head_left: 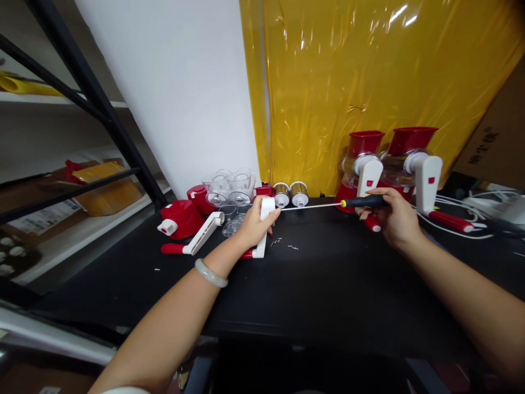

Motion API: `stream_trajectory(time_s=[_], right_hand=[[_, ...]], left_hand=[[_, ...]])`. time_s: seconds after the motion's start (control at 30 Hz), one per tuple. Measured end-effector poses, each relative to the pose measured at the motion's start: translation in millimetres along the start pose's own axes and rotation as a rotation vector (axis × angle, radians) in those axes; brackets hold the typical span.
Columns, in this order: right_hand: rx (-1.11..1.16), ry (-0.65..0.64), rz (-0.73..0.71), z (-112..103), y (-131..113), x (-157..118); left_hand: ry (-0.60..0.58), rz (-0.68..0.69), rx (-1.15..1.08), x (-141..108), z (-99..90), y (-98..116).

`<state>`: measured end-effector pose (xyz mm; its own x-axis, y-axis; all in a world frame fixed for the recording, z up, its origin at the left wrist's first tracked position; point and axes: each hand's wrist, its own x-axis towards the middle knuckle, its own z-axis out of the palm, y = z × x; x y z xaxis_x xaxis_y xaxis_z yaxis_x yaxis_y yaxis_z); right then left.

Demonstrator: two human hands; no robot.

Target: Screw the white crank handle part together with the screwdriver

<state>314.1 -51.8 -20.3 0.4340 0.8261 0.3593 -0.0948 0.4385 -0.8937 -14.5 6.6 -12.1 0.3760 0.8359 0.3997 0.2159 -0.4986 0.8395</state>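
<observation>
My left hand (255, 222) is closed around a white crank handle (268, 206) with a red grip, held just above the black table. In my right hand (396, 216) is a screwdriver (363, 202) with a black and yellow handle, its long shaft lying level and pointing left. The shaft's tip reaches the fingers of my left hand at the crank; whether it sits on a screw is hidden. Several small screws (292, 248) are scattered on the table below. A second crank handle (205, 234), white with a red grip, rests to the left.
Red grater bases (184, 219), clear plastic parts (235, 189) and drum graters (298, 194) stand along the back of the black table (320, 290). Two assembled rotary graters (414, 158) with cranks are at right, near white cables (471, 205). A shelf rack (82, 191) stands left.
</observation>
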Motion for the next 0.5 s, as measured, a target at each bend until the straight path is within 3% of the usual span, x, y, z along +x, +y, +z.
stream_trajectory(time_s=[0.5], right_hand=[[-0.036, 0.04, 0.025, 8.4, -10.6, -8.8]], left_hand=[[-0.001, -0.012, 0.002, -0.1, 0.2, 2.3]])
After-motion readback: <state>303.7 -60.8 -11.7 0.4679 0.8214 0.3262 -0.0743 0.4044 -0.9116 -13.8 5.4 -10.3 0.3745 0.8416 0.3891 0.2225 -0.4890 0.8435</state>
